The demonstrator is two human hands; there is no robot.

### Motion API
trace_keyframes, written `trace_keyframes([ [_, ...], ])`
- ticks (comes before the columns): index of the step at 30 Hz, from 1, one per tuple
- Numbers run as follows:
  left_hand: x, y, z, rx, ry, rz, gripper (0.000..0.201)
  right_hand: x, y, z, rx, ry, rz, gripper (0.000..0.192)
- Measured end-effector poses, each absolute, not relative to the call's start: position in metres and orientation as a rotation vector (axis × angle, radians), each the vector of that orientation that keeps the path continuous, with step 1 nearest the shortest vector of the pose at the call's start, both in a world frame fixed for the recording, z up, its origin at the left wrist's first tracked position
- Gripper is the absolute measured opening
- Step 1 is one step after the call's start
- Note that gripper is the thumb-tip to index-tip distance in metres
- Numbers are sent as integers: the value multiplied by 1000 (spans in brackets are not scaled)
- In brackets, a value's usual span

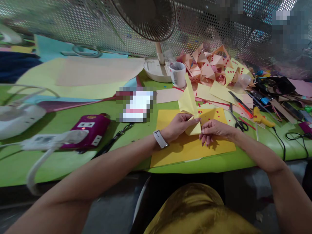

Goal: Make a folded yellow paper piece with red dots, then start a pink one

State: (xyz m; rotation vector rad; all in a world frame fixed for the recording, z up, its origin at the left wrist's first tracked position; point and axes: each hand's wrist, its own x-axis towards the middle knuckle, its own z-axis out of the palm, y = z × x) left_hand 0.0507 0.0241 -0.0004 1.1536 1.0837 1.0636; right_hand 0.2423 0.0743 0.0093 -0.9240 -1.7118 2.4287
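Observation:
My left hand (pixel 181 125) is closed on a pale yellow folded paper (pixel 188 96), its thumb lying across the lower part. The paper stands up from the hand in a tall point, with creased flaps below. My right hand (pixel 214 130) pinches at the lower right edge of the same paper, other fingers curled under. Both hands are above an orange-yellow sheet (pixel 170 154) on the green table cover. Small red paper bits (pixel 217 112) lie on and just behind this sheet.
Behind stand a fan (pixel 158 70) and a white cup (pixel 178 76), beside a heap of folded peach papers (pixel 207 66). To the right lie scissors (pixel 241 126), a cutter (pixel 245 109) and a yellow glue gun (pixel 263 118). Leftward are a lit phone (pixel 137 105) and a purple power strip (pixel 91 130).

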Motion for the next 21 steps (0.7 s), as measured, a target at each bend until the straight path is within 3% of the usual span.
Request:
trace_keyframes([
  [3,50,25,-1,1147,1081,1058,51,242,72,8,-966,-1673,2397,28],
  [8,49,24,-2,1154,1089,1055,51,239,64,6,-1029,-1684,2326,45],
  [15,47,25,-1,1084,1026,1043,51,237,60,7,-1019,-1722,2254,49],
  [21,48,27,-2,1040,1021,1044,48,239,64,3,-1030,-1684,2271,41],
])
